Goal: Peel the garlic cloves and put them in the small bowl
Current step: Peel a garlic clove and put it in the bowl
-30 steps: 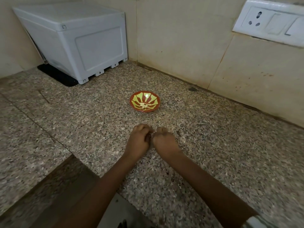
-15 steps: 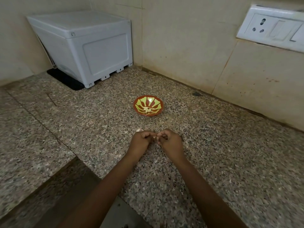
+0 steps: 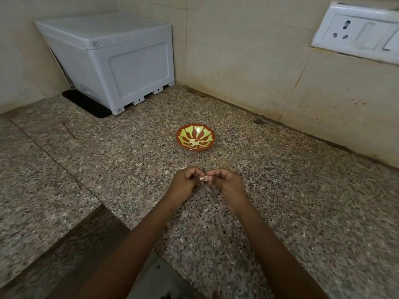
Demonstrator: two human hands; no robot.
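The left hand and right hand together hold one garlic clove in a pinching grip over the surface (long axis unclear), the small bowl straight ahead toward the back edge, equally near both.

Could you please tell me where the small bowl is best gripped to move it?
Probably pinch the near rim of the small bowl, coming from above on the person's side: it stands upright, shallow and flared, with pale cloves at its centre.
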